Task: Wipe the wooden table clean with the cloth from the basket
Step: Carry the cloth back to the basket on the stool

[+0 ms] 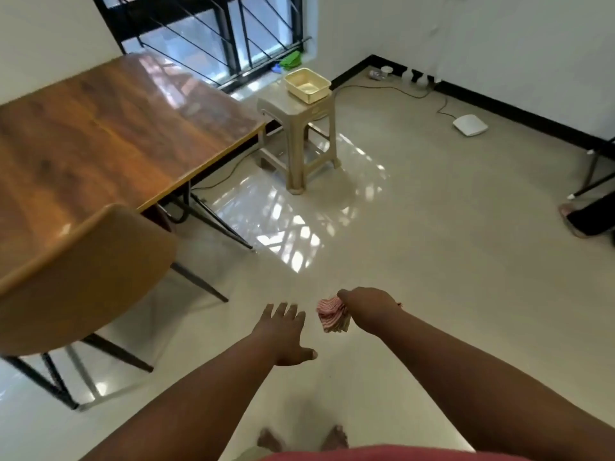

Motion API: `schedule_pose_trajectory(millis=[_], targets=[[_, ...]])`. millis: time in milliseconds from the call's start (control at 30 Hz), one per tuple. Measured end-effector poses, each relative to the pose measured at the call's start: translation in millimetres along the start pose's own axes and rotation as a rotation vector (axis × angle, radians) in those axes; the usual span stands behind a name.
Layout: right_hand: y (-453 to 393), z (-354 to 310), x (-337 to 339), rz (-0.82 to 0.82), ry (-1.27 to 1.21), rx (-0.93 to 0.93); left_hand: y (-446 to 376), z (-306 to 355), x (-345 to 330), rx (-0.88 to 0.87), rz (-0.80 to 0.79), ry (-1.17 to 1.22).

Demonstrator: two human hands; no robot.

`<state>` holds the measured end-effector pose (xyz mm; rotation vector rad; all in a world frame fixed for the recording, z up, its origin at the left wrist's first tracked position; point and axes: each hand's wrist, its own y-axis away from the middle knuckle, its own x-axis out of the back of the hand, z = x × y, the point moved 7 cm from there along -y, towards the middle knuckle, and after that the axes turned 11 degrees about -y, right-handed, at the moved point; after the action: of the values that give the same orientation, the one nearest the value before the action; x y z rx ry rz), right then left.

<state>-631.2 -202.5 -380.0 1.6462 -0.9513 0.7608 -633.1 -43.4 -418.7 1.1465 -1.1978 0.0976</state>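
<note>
My right hand [367, 306] grips one cloth [332, 315]; left hand [286, 334] spread open. One table [100, 128] left, one basket [307, 84] on stool [299, 141]; open floor [432, 244] between.

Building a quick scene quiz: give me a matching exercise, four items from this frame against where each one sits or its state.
Items:
1. cloth
2. basket
3. left hand
4. chair

Places/states:
A. on the plastic stool by the window
B. open, fingers spread, holding nothing
C. bunched in the right hand
D. at the near end of the wooden table

Pairs: 1-C, 2-A, 3-B, 4-D
</note>
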Motion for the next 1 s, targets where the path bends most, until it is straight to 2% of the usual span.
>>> schedule_pose_trajectory(millis=[400,533,700,1000], targets=[[-86,85,68,0.026,-0.02,-0.118,-117,-36,81,-0.035,0.013,-0.048],[-116,111,107,0.085,-0.073,-0.178,-158,-63,130,-0.071,0.062,-0.103],[-147,144,149,0.128,-0.103,-0.232,-202,-93,199,-0.037,0.126,-0.088],[-211,205,196,0.123,-0.097,-0.202,-284,-81,266,-0.089,0.101,-0.103]])
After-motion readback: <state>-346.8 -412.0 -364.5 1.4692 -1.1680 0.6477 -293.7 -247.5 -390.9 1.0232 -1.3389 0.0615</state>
